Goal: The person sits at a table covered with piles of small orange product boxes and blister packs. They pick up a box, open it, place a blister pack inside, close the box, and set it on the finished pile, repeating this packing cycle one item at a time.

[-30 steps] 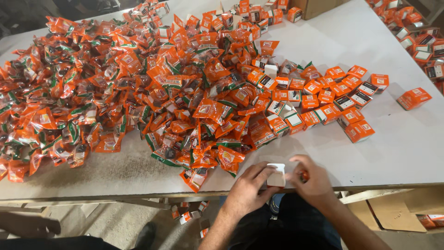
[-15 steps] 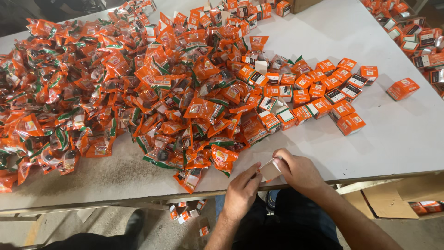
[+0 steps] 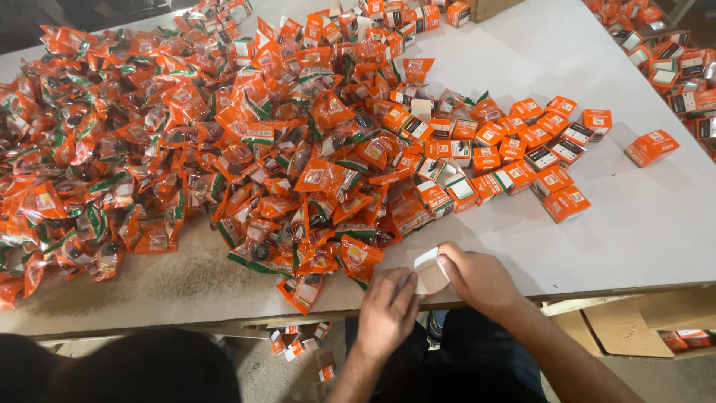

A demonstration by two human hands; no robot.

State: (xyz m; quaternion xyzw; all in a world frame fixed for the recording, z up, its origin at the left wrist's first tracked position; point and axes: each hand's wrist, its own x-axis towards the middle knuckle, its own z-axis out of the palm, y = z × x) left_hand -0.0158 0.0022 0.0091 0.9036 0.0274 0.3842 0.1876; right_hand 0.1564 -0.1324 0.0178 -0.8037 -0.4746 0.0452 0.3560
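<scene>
One small open carton [image 3: 430, 272], pale inside, sits at the table's [image 3: 656, 239] near edge, at six o'clock. The left hand [image 3: 388, 313] and right hand [image 3: 477, 277] both have fingers curled on it. At twelve o'clock lie orange sachets [image 3: 224, 149], too many to count; at two o'clock, some twenty orange boxes [image 3: 522, 157].

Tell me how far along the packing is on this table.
Done: a cluster of closed orange boxes sits right of the heap, with one lone box farther right. In hand: the left hand and right hand hold a small open box at the table edge, flap up. Left: a big pile of orange pouches covers most of the left side, so most looks undone.
</scene>
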